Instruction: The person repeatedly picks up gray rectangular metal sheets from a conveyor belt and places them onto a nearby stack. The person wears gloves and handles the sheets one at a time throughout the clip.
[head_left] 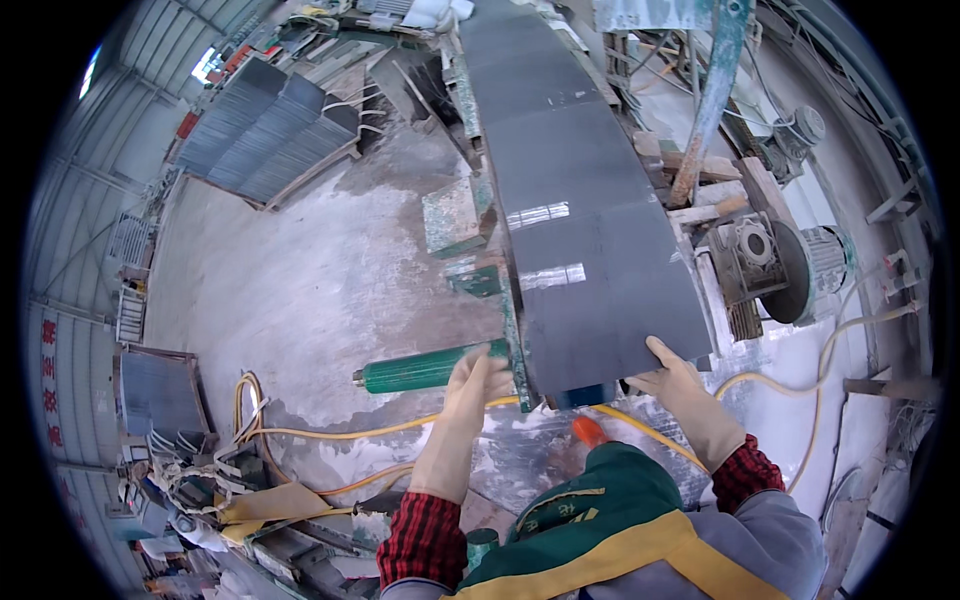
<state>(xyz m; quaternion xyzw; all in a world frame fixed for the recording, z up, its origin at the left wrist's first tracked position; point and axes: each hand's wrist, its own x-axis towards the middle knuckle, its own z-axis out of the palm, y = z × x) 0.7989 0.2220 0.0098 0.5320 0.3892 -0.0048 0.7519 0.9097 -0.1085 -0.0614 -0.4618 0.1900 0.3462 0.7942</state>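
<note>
Several dark grey stone slabs point(610, 315) lie flat, end to end, on a long conveyor with a worn green side rail point(512, 335). My left hand point(472, 382), in a cream glove, is beside the rail at the conveyor's near left corner. It overlaps a green roller point(410, 372) that sticks out to the left; its fingers are slightly apart, and whether they touch the roller I cannot tell. At the nearest slab's right corner is my right hand point(675, 385), gloved too, fingers apart, one fingertip by the slab's edge. Neither glove is closed around anything.
Stacked grey slabs point(265, 130) stand on a rack at the far left, with more slabs point(160, 393) nearer. A yellow hose point(350, 433) crosses the wet floor near my feet. Motor and gear machinery point(755, 250) stands right of the conveyor, below a slanted pipe point(712, 110).
</note>
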